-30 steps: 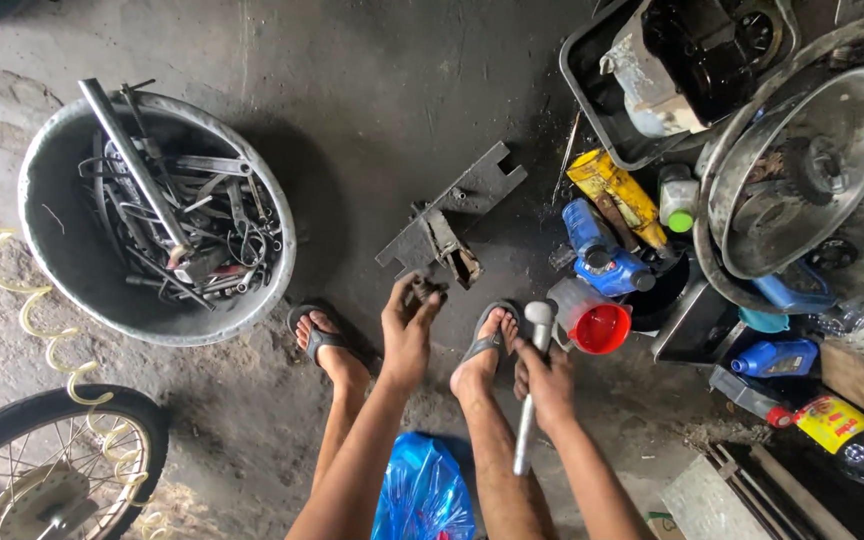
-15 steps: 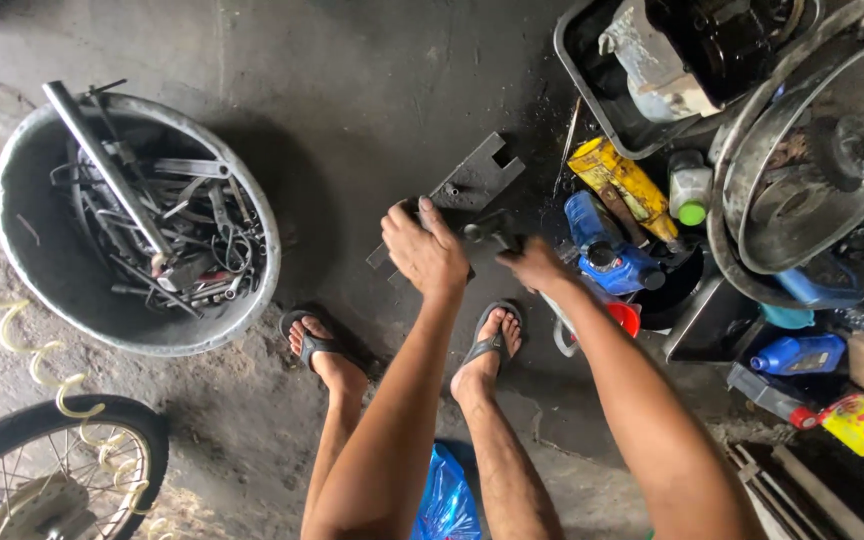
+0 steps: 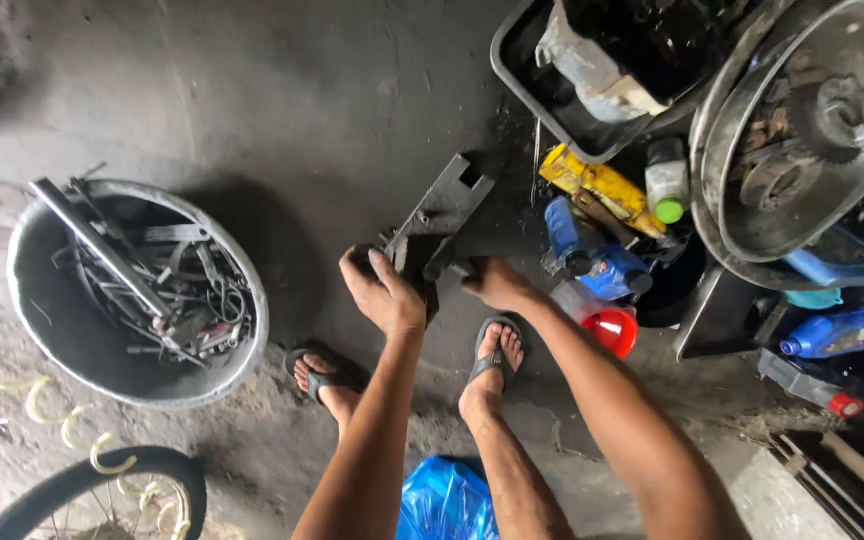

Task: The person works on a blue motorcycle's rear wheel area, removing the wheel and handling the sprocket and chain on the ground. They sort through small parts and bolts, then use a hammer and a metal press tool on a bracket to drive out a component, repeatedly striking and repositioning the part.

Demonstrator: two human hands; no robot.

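A dark metal bracket [image 3: 439,215] is seen lying on the concrete floor [image 3: 282,90], just ahead of the person's sandalled feet. The near end of the bracket is gripped by both hands. The left hand [image 3: 382,292] is clenched around the bracket's near left corner, with the fingers curled over the edge. The right hand [image 3: 495,283] is closed on the near right side of the bracket; what lies under its fingers cannot be made out.

To the left of the bracket, well apart from it, a round grey tub [image 3: 62,350] is placed, filled with metal rods and scrap parts. Part of a spoked bicycle wheel [image 3: 102,495] is seen beyond the tub, at the lower left edge of the view.

To the right of the bracket, blue oil bottles [image 3: 592,255] and a yellow container [image 3: 602,188] are stacked near one another. A red funnel [image 3: 612,330] is set just beside the right forearm. Farther right of the bracket, a large metal pan [image 3: 812,130] holding a sprocket is propped. A blue plastic bag [image 3: 442,500] is located behind the bracket, between the person's legs.
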